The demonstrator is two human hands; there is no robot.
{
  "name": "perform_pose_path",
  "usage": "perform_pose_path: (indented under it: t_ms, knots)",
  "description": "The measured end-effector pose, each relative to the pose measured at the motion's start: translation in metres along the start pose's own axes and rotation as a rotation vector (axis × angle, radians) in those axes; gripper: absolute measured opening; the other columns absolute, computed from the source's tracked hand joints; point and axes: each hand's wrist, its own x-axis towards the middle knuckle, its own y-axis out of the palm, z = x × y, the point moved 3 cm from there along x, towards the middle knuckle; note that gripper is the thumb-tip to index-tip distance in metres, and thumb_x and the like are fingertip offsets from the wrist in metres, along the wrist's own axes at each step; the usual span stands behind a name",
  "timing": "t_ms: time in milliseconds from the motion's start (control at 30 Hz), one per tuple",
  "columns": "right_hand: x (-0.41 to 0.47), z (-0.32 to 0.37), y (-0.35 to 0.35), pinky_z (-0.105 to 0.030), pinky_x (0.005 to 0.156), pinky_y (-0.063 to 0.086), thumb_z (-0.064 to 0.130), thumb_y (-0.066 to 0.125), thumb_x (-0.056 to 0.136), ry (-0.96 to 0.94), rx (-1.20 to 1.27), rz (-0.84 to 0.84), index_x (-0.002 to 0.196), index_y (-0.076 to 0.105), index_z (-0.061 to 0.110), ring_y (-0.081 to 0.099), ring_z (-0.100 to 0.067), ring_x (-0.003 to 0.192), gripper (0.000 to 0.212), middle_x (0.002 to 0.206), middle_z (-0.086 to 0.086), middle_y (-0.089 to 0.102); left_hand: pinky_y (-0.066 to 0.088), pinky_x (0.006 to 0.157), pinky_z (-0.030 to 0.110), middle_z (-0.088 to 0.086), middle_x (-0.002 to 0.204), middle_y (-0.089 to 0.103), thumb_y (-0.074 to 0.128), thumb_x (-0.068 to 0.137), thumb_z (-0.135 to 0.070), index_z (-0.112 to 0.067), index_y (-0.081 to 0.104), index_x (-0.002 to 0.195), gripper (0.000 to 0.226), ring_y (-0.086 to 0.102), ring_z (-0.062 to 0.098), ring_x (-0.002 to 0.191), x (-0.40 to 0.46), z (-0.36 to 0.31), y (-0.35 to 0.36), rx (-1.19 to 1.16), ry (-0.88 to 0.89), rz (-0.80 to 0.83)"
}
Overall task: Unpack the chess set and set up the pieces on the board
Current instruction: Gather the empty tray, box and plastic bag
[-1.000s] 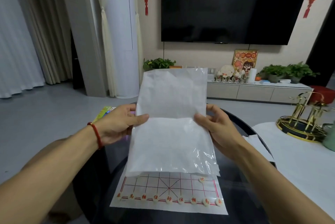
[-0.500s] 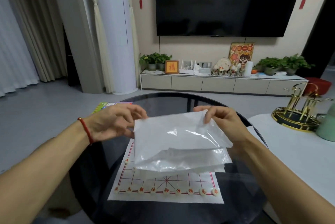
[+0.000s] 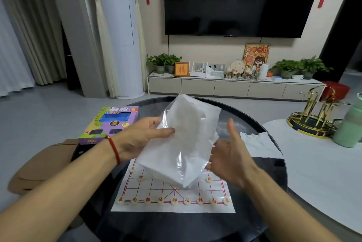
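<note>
A white paper board [image 3: 215, 205] with a red grid lies on the round black glass table [image 3: 274, 173]. Cream round pieces with red characters [image 3: 173, 200] line its near row, and a few more stand further in. Above the board my left hand [image 3: 141, 139] holds a folded clear plastic bag with white sheet inside [image 3: 182, 143], thumb on top and fingers beneath. My right hand [image 3: 231, 155] is beside the bag's right edge with its fingers straight, holding nothing. The bag hides the far half of the board.
A purple and green chess box [image 3: 111, 122] sits at the table's left edge. A white paper [image 3: 258, 143] lies at the right of the table. On a white table to the right stand a gold rack [image 3: 313, 120] and a green container [image 3: 348, 130]. A brown seat [image 3: 43, 163] is on the left.
The bag was folded down from upright to a tilted bundle. My right hand let go of it and drew away; my left hand alone holds it. The view dropped, showing the box.
</note>
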Motion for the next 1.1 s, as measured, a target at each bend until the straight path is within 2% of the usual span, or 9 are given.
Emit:
perform_pose_path:
  t_ms: [67, 167, 333, 533, 633, 800, 933, 1033, 1100]
  knots:
    - [-0.005, -0.016, 0.012, -0.06, 0.118, 0.029, 0.093, 0.035, 0.077, -0.033, 0.004, 0.083, 0.149, 0.046, 0.022, 0.051, -0.037, 0.136, 0.102, 0.146, -0.013, 0.055, 0.058, 0.09, 0.044, 0.019, 0.116, 0.071, 0.068, 0.09, -0.009, -0.004, 0.066, 0.119, 0.03, 0.071, 0.033, 0.102, 0.001, 0.01, 0.004, -0.049, -0.025, -0.089]
    - [-0.003, -0.018, 0.024, -0.06, 0.113, 0.037, 0.092, 0.052, 0.069, -0.129, -0.21, -0.002, 0.148, 0.043, 0.033, 0.058, -0.031, 0.129, 0.099, 0.14, -0.004, 0.061, 0.055, 0.095, 0.051, 0.018, 0.112, 0.073, 0.075, 0.085, -0.012, -0.005, 0.066, 0.119, 0.036, 0.071, 0.036, 0.103, 0.0, 0.019, 0.004, -0.077, -0.032, -0.201]
    - [0.0, -0.009, 0.038, -0.05, 0.094, 0.056, 0.061, 0.08, 0.072, -0.231, -0.459, -0.183, 0.135, 0.044, 0.038, 0.069, -0.017, 0.111, 0.076, 0.123, 0.009, 0.069, 0.061, 0.081, 0.045, 0.009, 0.1, 0.077, 0.082, 0.08, -0.012, -0.01, 0.068, 0.113, 0.036, 0.075, 0.028, 0.09, -0.003, 0.021, 0.003, 0.01, 0.055, -0.361]
    - [-0.001, -0.002, 0.032, -0.037, 0.083, 0.057, 0.022, 0.059, 0.099, -0.218, -0.57, -0.2, 0.119, 0.065, 0.014, 0.073, -0.029, 0.099, 0.022, 0.109, -0.008, 0.074, 0.055, 0.095, 0.045, 0.014, 0.117, 0.072, 0.068, 0.09, -0.021, -0.008, 0.06, 0.128, 0.041, 0.07, 0.032, 0.107, -0.014, 0.02, -0.008, -0.046, -0.085, -0.109]
    - [-0.006, 0.001, 0.032, -0.053, 0.093, 0.056, 0.014, 0.059, 0.099, -0.222, -0.54, -0.173, 0.118, 0.065, 0.011, 0.071, -0.035, 0.104, 0.021, 0.112, -0.011, 0.074, 0.047, 0.103, 0.057, 0.015, 0.124, 0.069, 0.069, 0.089, -0.008, -0.01, 0.054, 0.133, 0.046, 0.066, 0.037, 0.114, -0.014, 0.027, -0.015, -0.033, -0.05, -0.063]
    - [-0.014, 0.004, 0.031, -0.064, 0.099, 0.049, -0.012, 0.053, 0.093, -0.234, -0.347, 0.005, 0.132, 0.06, 0.023, 0.064, -0.04, 0.117, 0.053, 0.129, -0.014, 0.067, 0.06, 0.082, 0.048, 0.025, 0.118, 0.068, 0.065, 0.08, 0.013, -0.002, 0.065, 0.117, 0.04, 0.07, 0.041, 0.102, -0.013, 0.034, -0.014, -0.218, 0.089, -0.143]
    - [-0.017, 0.005, 0.03, -0.046, 0.088, 0.06, -0.016, 0.056, 0.089, -0.253, -0.286, -0.033, 0.108, 0.075, 0.015, 0.07, -0.032, 0.108, 0.041, 0.116, -0.013, 0.073, 0.061, 0.077, 0.049, 0.031, 0.114, 0.068, 0.08, 0.07, 0.001, 0.011, 0.067, 0.113, 0.045, 0.07, 0.042, 0.097, -0.012, 0.04, -0.014, -0.187, 0.181, -0.123]
    - [-0.019, 0.01, 0.027, -0.009, 0.079, 0.051, -0.005, 0.055, 0.092, -0.134, -0.224, -0.107, 0.103, 0.068, 0.016, 0.066, 0.006, 0.091, 0.028, 0.101, -0.001, 0.076, 0.061, 0.075, 0.038, 0.02, 0.11, 0.073, 0.075, 0.069, 0.009, 0.011, 0.071, 0.092, 0.023, 0.072, 0.032, 0.097, -0.014, 0.027, -0.008, 0.043, 0.367, -0.133]
    - [-0.017, 0.014, 0.023, -0.021, 0.089, 0.052, 0.025, 0.046, 0.095, -0.102, -0.161, -0.058, 0.109, 0.071, 0.02, 0.067, -0.001, 0.101, 0.029, 0.115, -0.011, 0.071, 0.059, 0.083, 0.037, 0.014, 0.11, 0.074, 0.069, 0.071, 0.02, 0.009, 0.074, 0.077, 0.013, 0.071, 0.031, 0.104, -0.016, 0.014, -0.002, 0.224, 0.477, -0.085]
